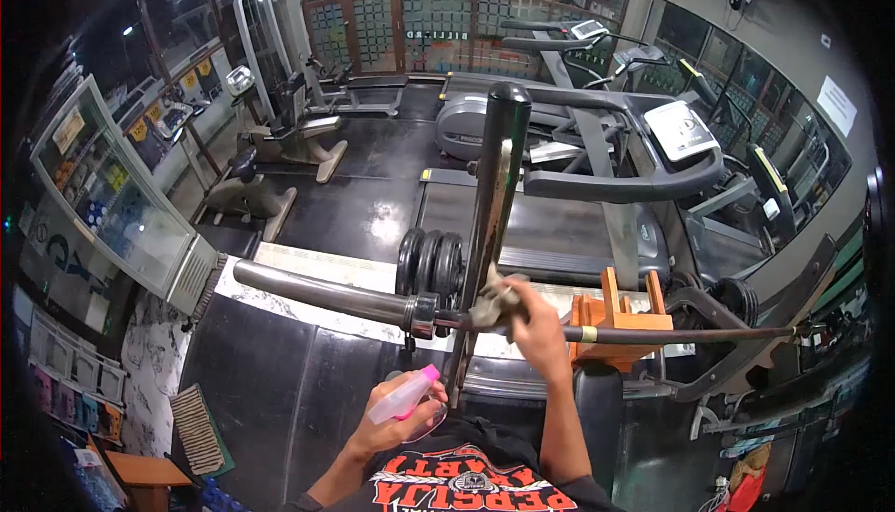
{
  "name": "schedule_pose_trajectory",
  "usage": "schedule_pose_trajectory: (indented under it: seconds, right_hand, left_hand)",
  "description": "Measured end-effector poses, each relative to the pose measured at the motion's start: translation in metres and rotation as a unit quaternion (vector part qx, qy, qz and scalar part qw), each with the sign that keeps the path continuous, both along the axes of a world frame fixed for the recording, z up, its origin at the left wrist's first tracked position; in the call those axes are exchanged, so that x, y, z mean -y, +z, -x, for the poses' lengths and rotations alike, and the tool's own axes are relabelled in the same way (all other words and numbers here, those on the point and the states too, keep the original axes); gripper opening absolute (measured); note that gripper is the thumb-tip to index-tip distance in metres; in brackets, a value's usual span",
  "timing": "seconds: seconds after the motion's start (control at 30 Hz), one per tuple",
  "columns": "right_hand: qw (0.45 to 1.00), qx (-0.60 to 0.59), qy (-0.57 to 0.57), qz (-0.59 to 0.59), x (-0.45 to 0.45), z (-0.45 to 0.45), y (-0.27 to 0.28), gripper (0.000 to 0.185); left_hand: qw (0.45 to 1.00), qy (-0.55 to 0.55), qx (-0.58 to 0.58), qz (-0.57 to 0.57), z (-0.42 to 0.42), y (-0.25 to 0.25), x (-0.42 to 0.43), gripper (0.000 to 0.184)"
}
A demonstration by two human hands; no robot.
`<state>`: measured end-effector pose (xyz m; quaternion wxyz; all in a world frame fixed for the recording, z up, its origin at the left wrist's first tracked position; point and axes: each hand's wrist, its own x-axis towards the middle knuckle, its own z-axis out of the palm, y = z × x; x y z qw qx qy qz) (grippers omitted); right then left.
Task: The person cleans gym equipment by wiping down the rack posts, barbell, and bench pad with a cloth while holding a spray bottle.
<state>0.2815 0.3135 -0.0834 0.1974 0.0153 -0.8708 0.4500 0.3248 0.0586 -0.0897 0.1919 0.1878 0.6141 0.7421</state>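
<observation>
My left hand (380, 426) is closed around a spray bottle (399, 400) with a translucent body and pink parts, held low in front of my shirt. In my right hand (539, 333) a crumpled greyish cloth (497, 301) is gripped where the barbell (322, 290) passes the dark upright post (503, 162). The cloth appears to touch the post or the bar; I cannot tell exactly which. The thick metal sleeve of the barbell extends to the left, and its thinner shaft runs right, past my right wrist.
Black weight plates (431, 262) sit just beyond the bar. A wooden stand (623, 325) is right of my right hand. Treadmills (550, 218) fill the far right, an exercise bike (252, 190) the left. A glass-door fridge (117, 190) and a striped mat (198, 428) lie left.
</observation>
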Motion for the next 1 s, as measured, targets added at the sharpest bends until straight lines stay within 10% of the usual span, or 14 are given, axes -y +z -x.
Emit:
schedule_pose_trajectory:
  seconds: [0.23, 0.63, 0.77, 1.0]
  right_hand:
    - [0.89, -0.3, -0.072, 0.335, 0.027, 0.043, 0.008, 0.056]
    - [0.972, -0.139, -0.068, -0.179, 0.04, -0.004, -0.04, 0.051]
    - [0.997, -0.005, -0.055, -0.057, 0.031, -0.013, -0.003, 0.053]
    - [0.972, -0.126, -0.096, -0.171, 0.061, -0.009, -0.028, 0.058]
  left_hand:
    - [0.999, 0.049, 0.023, -0.001, -0.013, -0.003, 0.019, 0.023]
    - [0.999, 0.041, 0.025, 0.013, -0.023, -0.004, 0.018, 0.024]
    - [1.0, 0.027, 0.004, 0.013, -0.033, 0.009, 0.021, 0.023]
    - [0.996, 0.086, -0.007, 0.02, -0.071, 0.008, 0.034, 0.019]
